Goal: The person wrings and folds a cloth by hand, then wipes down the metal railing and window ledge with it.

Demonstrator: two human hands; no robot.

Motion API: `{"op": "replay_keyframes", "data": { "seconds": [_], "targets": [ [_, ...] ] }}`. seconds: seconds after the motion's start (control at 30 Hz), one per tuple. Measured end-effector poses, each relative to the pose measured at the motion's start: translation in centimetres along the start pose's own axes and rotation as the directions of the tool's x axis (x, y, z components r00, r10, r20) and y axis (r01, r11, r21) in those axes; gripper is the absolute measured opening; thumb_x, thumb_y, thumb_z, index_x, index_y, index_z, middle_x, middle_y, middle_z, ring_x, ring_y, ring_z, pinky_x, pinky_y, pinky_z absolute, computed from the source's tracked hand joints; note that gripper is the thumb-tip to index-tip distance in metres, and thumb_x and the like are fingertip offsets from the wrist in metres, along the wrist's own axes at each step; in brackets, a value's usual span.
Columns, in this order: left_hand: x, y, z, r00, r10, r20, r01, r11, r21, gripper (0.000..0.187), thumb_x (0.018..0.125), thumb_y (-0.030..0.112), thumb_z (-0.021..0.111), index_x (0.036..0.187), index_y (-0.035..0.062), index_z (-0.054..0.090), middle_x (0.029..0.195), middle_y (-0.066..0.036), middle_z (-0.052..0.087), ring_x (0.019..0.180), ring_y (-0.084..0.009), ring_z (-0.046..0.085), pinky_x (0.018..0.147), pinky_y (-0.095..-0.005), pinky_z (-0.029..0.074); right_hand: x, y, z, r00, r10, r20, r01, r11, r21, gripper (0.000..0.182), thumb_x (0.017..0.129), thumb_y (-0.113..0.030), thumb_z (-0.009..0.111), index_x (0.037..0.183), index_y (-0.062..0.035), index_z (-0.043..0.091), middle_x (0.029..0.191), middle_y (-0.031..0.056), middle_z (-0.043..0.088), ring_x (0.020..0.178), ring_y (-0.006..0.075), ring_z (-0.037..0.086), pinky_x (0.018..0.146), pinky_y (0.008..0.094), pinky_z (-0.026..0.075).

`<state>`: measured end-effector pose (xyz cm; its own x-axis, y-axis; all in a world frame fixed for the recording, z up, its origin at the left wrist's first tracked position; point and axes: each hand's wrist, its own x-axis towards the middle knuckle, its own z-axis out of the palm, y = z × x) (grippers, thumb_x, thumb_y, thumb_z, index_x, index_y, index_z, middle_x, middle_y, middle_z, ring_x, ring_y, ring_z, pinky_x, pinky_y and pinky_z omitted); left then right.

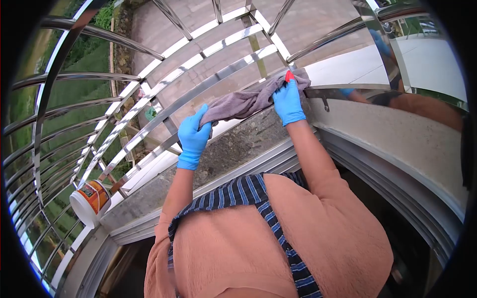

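A greyish-purple cloth (241, 104), twisted and bunched, stretches between both hands above the stone window ledge (233, 141). At its left end my left hand (194, 136), in a blue glove, has its fingers closed on the fabric. My right hand (288, 103), gloved in the same blue, grips the cloth near its other end, close to the ledge's right corner. A small bright red piece (289, 76) shows at the right fingertips; what it is I cannot make out. Part of the cloth hangs just below my left fingers.
Shiny metal bars (164, 97) form a cage outside the window, with ground and greenery far below. On the left, a white bucket with an orange label (90, 201) stands by the bars. Window tracks (392, 169) run along the right and in front of my body.
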<state>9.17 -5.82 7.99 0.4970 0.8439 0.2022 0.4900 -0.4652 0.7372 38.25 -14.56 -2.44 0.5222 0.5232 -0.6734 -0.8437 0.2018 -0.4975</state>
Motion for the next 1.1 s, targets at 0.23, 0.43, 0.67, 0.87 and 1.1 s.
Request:
{"op": "replay_keyframes", "data": {
  "seconds": [0.23, 0.43, 0.67, 0.87, 1.1],
  "targets": [
    [-0.3, 0.0, -1.1, 0.99, -0.117, 0.073, 0.119, 0.993, -0.018, 0.042, 0.071, 0.005, 0.064, 0.113, 0.0094, 0.068, 0.071, -0.008, 0.065, 0.058, -0.0215, 0.06, 0.057, -0.0324, 0.048, 5.5, 2.9, 1.9, 0.998, -0.057, -0.021, 0.059, 0.997, 0.059, 0.044, 0.087, -0.05, 0.059, 0.11, -0.0122, 0.054, 0.117, 0.01, 0.053, 0.111, 0.0258, 0.051, 0.098, 0.0401, 0.042],
    [-4.2, -2.5, -1.4, 0.937, -0.343, 0.069, 0.348, 0.933, -0.091, 0.042, 0.072, 0.007, 0.066, 0.114, 0.0107, 0.067, 0.074, -0.01, 0.066, 0.062, -0.0215, 0.061, 0.061, -0.0329, 0.049, 0.7, 8.3, 2.9, 0.936, 0.162, -0.311, -0.189, 0.98, -0.059, 0.033, 0.088, -0.047, 0.061, 0.077, -0.0211, 0.045, 0.061, -0.0065, 0.037, 0.052, 0.0099, 0.036, 0.051, 0.0293, 0.036],
    [-7.0, -1.5, -4.2, 0.935, -0.339, -0.106, 0.339, 0.941, -0.018, 0.041, 0.074, 0.007, 0.066, 0.115, 0.0105, 0.067, 0.077, -0.011, 0.066, 0.066, -0.0227, 0.062, 0.063, -0.0315, 0.05, -3.5, 17.1, 2.2, 0.925, 0.378, -0.03, -0.349, 0.815, -0.462, 0.014, 0.089, -0.022, 0.063, 0.097, -0.0109, 0.059, 0.097, 0.004, 0.06, 0.086, 0.0197, 0.058, 0.076, 0.0354, 0.051],
    [-9.4, -1.0, -5.3, 0.885, -0.434, -0.17, 0.431, 0.901, -0.057, 0.041, 0.074, 0.007, 0.066, 0.115, 0.0099, 0.066, 0.079, -0.012, 0.067, 0.067, -0.0215, 0.062, 0.065, -0.0314, 0.05, -7.1, 8.8, 4.6, 0.897, 0.393, 0.201, -0.229, 0.804, -0.549, 0.032, 0.091, -0.026, 0.061, 0.114, -0.0049, 0.055, 0.113, 0.0093, 0.061, 0.104, 0.02, 0.059, 0.092, 0.0355, 0.047],
    [-6.5, -1.6, -4.9, 0.962, -0.231, -0.144, 0.234, 0.972, 0.004, 0.044, 0.07, 0.015, 0.068, 0.114, 0.0134, 0.067, 0.072, -0.01, 0.063, 0.063, -0.025, 0.06, 0.061, -0.0361, 0.048, -1.5, -1.4, 9.3, 0.884, -0.189, 0.427, 0.423, 0.712, -0.56, 0.047, 0.093, -0.039, 0.056, 0.121, -0.001, 0.054, 0.118, 0.0115, 0.059, 0.106, 0.0245, 0.058, 0.091, 0.0369, 0.047]
  ]
}}
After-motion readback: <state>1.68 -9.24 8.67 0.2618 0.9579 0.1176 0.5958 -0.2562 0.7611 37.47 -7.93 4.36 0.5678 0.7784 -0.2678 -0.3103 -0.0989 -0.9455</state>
